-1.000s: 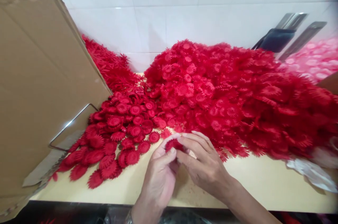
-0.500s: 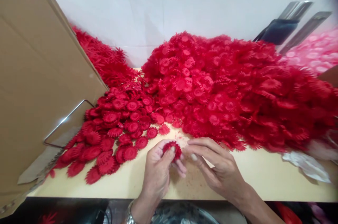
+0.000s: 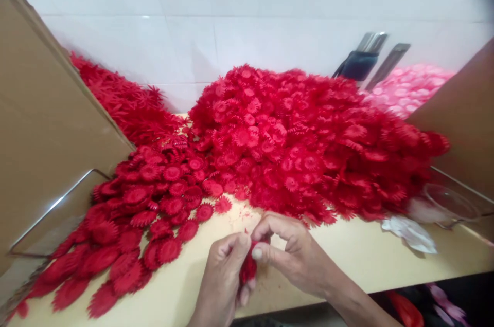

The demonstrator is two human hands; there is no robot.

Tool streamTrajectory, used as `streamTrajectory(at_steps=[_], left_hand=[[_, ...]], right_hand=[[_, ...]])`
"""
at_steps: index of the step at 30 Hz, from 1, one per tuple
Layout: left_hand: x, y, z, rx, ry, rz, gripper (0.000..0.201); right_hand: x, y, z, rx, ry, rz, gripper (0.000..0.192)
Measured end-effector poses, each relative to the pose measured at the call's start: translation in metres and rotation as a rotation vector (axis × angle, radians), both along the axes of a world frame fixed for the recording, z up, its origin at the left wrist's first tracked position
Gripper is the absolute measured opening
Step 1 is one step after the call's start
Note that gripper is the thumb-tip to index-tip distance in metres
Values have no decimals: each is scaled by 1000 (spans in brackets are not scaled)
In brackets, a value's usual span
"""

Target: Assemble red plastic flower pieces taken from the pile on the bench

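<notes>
My left hand (image 3: 224, 275) and my right hand (image 3: 287, 252) meet near the front edge of the pale yellow table (image 3: 358, 260). Both pinch one red plastic flower piece (image 3: 249, 265), mostly hidden between the fingers. Just behind my hands rises a big heap of red flower pieces (image 3: 309, 142). A flatter spread of similar red pieces (image 3: 142, 214) lies to the left of my hands.
A tilted cardboard sheet (image 3: 46, 126) with a metal wire frame (image 3: 54, 206) stands at the left. More cardboard (image 3: 463, 111) is at the right, with pink pieces (image 3: 405, 90) behind it. White crumpled plastic (image 3: 411, 232) lies at the right. A white tiled wall closes the back.
My hands have drawn closer to the table's front edge and closed together on the red piece. The view has shifted, showing more cardboard at the right.
</notes>
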State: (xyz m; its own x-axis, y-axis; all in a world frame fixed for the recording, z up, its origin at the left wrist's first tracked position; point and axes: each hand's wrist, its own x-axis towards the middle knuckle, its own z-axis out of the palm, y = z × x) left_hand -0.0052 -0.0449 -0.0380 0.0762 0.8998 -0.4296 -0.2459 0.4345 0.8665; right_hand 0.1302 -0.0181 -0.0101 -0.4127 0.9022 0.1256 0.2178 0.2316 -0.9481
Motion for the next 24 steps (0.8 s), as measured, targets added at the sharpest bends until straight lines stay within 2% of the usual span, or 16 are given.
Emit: streamTrajectory(at_steps=[4,8,15,19,24], left_hand=[[1,0,-2,62,32,-102,47],[5,6,0,81,21,-134,40],[12,12,5,89,119,-107,35],[14,9,3,78,28,-191,35],[14,9,4,59,-28,-136,35]], right_hand=[[2,0,-9,-102,55,-85,26],[6,0,-15,-227,183,-132,37],[16,-8,-8,-218,193,-61,26],[17,-2,-14,-244,227,-98,29],[13,6,-9,-164,101,-172,29]])
